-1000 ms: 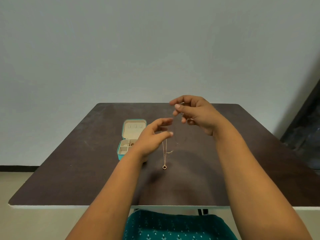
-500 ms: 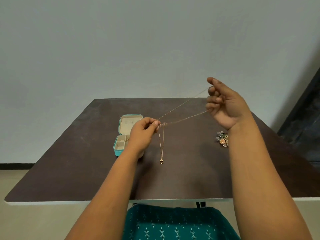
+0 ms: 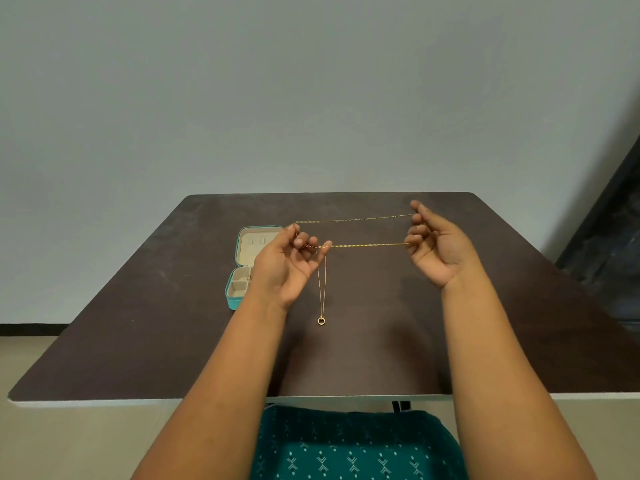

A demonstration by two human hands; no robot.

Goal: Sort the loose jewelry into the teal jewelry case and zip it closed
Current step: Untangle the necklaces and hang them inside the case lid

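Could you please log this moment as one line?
left hand: pinches thin gold chain necklace | right hand: holds necklace | open teal jewelry case

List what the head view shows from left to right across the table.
Teal jewelry case, lid open → left hand pinching the gold chain → ring pendant hanging below it → stretched gold chain → right hand holding its other end.

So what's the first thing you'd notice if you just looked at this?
Probably the gold chain, stretched in two strands between the left hand and right hand above the dark table. A thinner loop hangs from the left hand with a small ring pendant at its end. Behind the left hand, the teal jewelry case lies open.
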